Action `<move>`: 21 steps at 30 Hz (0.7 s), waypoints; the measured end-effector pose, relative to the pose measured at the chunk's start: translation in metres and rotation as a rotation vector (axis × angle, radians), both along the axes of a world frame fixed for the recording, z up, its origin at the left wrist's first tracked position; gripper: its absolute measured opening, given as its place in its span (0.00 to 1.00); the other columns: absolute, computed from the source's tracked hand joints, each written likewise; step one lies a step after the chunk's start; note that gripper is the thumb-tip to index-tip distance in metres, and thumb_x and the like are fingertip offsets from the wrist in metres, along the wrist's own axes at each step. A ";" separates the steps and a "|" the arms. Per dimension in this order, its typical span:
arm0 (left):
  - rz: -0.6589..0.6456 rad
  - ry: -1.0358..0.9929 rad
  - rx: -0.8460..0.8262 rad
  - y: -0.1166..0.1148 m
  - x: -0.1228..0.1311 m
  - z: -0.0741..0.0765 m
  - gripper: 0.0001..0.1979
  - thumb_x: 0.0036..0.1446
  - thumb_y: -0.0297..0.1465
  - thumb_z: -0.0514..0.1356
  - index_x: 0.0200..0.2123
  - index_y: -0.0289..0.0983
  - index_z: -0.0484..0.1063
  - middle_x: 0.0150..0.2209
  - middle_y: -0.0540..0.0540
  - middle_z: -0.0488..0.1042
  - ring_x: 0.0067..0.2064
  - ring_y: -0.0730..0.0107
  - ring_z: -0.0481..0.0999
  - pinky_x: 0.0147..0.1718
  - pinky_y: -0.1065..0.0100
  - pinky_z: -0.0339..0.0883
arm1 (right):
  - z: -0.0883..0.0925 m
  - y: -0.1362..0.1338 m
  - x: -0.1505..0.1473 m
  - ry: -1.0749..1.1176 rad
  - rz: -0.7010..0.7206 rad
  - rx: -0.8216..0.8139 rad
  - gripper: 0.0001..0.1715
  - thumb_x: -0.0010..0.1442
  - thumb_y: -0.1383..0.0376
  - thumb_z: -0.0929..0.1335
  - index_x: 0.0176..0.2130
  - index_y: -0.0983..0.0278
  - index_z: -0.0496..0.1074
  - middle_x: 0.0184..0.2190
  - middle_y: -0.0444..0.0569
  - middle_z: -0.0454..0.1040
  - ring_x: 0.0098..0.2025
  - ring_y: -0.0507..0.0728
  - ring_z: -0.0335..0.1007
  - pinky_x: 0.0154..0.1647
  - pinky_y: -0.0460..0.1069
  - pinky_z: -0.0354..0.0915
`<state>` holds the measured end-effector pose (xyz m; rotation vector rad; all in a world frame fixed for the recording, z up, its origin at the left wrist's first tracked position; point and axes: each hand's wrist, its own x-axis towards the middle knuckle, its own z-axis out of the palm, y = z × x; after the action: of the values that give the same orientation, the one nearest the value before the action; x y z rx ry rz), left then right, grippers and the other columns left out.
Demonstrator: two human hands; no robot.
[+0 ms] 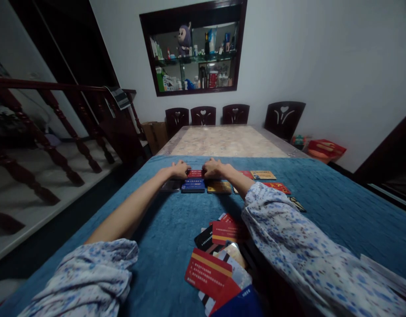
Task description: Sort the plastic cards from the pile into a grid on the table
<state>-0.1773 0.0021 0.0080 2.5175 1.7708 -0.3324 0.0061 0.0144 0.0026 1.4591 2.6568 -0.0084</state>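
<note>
Both arms reach out over the blue cloth. My left hand [181,170], fingers curled, grips the left end of a red card stack [195,174] in the far row. At the stack's other end, my right hand [213,169] is closed in the same way, and its fingertips are partly hidden. Just nearer lie a blue card stack [193,186], a yellow card stack [219,187] and a dark card [170,186] under my left wrist. A loose heap of mixed cards, with a red card [208,271] and a blue card [239,304], spreads close to my body.
More cards lie right of my right forearm: a tan card [263,175], a red patterned card [278,188] and a dark card [297,204]. Beyond the blue cloth [331,215] is the bare tabletop [222,140]. Several dark chairs [203,116] stand behind it.
</note>
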 end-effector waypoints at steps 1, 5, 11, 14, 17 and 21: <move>-0.006 -0.013 0.011 0.000 0.000 0.000 0.29 0.48 0.27 0.57 0.56 0.41 0.71 0.59 0.37 0.69 0.64 0.44 0.56 0.59 0.37 0.55 | -0.001 0.000 0.001 0.003 0.003 0.005 0.21 0.53 0.60 0.69 0.46 0.62 0.80 0.50 0.58 0.77 0.58 0.70 0.62 0.54 0.61 0.64; -0.030 -0.081 0.071 -0.002 -0.002 -0.003 0.31 0.48 0.25 0.56 0.59 0.40 0.69 0.58 0.38 0.71 0.64 0.46 0.57 0.59 0.42 0.55 | 0.001 0.000 0.004 0.019 0.023 0.027 0.22 0.54 0.61 0.67 0.48 0.61 0.78 0.53 0.58 0.75 0.59 0.71 0.61 0.54 0.62 0.62; -0.073 -0.212 0.247 -0.012 -0.003 -0.005 0.24 0.54 0.27 0.56 0.55 0.38 0.74 0.54 0.38 0.73 0.63 0.45 0.58 0.57 0.46 0.56 | 0.015 -0.011 0.014 0.080 0.078 0.109 0.25 0.57 0.61 0.67 0.54 0.61 0.75 0.57 0.59 0.72 0.60 0.70 0.58 0.54 0.61 0.59; -0.095 -0.263 0.331 -0.021 -0.004 -0.007 0.19 0.56 0.29 0.56 0.50 0.39 0.77 0.51 0.39 0.75 0.61 0.47 0.59 0.57 0.47 0.54 | 0.022 -0.023 0.017 0.116 0.099 0.181 0.20 0.61 0.63 0.66 0.51 0.61 0.77 0.54 0.57 0.75 0.58 0.68 0.60 0.52 0.58 0.58; -0.114 -0.309 0.396 -0.033 -0.003 -0.008 0.14 0.58 0.28 0.55 0.43 0.39 0.79 0.47 0.40 0.77 0.60 0.49 0.61 0.56 0.48 0.52 | 0.025 -0.037 0.020 0.151 0.091 0.246 0.16 0.63 0.65 0.64 0.46 0.62 0.79 0.49 0.56 0.78 0.56 0.66 0.62 0.49 0.55 0.56; -0.130 -0.327 0.428 -0.053 0.001 -0.009 0.13 0.59 0.27 0.54 0.38 0.38 0.80 0.43 0.41 0.78 0.58 0.51 0.62 0.55 0.48 0.51 | 0.026 -0.055 0.026 0.197 0.106 0.305 0.16 0.65 0.67 0.62 0.43 0.63 0.79 0.47 0.57 0.79 0.55 0.65 0.61 0.48 0.55 0.53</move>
<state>-0.1763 -0.0511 -0.0008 2.7554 1.6944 0.4830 0.0319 -0.0410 0.0282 1.4625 3.0002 0.2886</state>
